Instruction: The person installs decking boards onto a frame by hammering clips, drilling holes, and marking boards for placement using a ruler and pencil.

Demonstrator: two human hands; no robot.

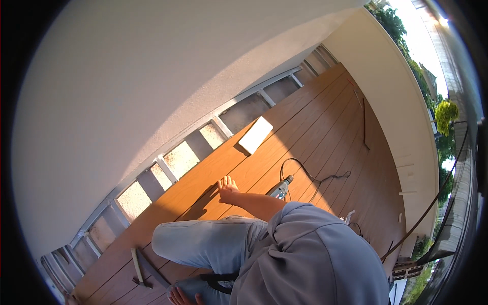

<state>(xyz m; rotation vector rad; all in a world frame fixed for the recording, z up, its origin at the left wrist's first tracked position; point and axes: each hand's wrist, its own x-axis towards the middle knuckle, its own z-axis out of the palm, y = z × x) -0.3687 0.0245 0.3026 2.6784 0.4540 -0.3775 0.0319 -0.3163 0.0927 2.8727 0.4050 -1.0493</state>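
My right hand [228, 190] lies flat on a brown deck board [190, 190] with its fingers spread and nothing in them. Close to that forearm, a corded power drill [279, 189] rests on the decking. Only partly in view at the lower edge, my left hand [183, 297] is beside my lower leg, its fingers apart and holding nothing that I can see. A white rectangular block [255, 135] sits beyond my right hand, across the outer boards. To the left of my bent knee lie a narrow, light-coloured tool [136, 265] and a dark flat strip [153, 268].
Metal framing [217, 124] shows in the open gap between the boards and the pale wall [117, 91]. A black cord [325, 179] loops over the decking. A low cream wall [391, 86] bounds the far right side, with a thin dark strip [364, 124] near it.
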